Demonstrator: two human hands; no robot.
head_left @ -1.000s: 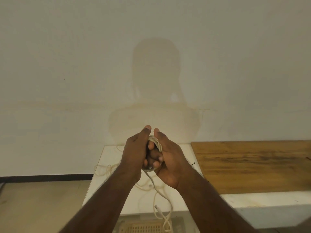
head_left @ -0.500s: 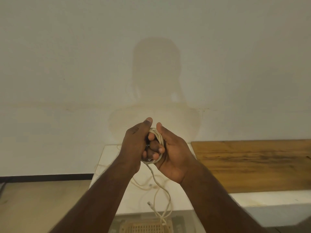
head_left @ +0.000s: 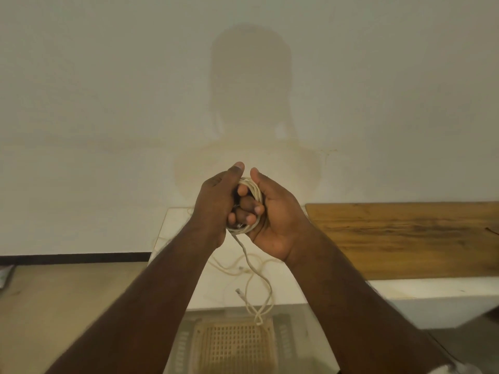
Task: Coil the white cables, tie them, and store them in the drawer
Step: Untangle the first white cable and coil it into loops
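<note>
A small coil of white cable is wrapped around the fingers of my right hand, held up in front of the wall. My left hand presses against the coil's left side, thumb up, fingers closed on the loops. The cable's loose tail hangs down from the coil, loops, and its plug end dangles above the white cabinet top. More white cable lies tangled on that top, partly hidden by my arms. No drawer is visible.
A wooden board lies on a white ledge to the right. A woven cane panel under glass sits at the bottom centre. Tan floor and a dark baseboard lie to the left. A plain wall stands close ahead.
Both hands rose with the coil, and the hanging tail lifted with them. The grip on the coil looks the same.
</note>
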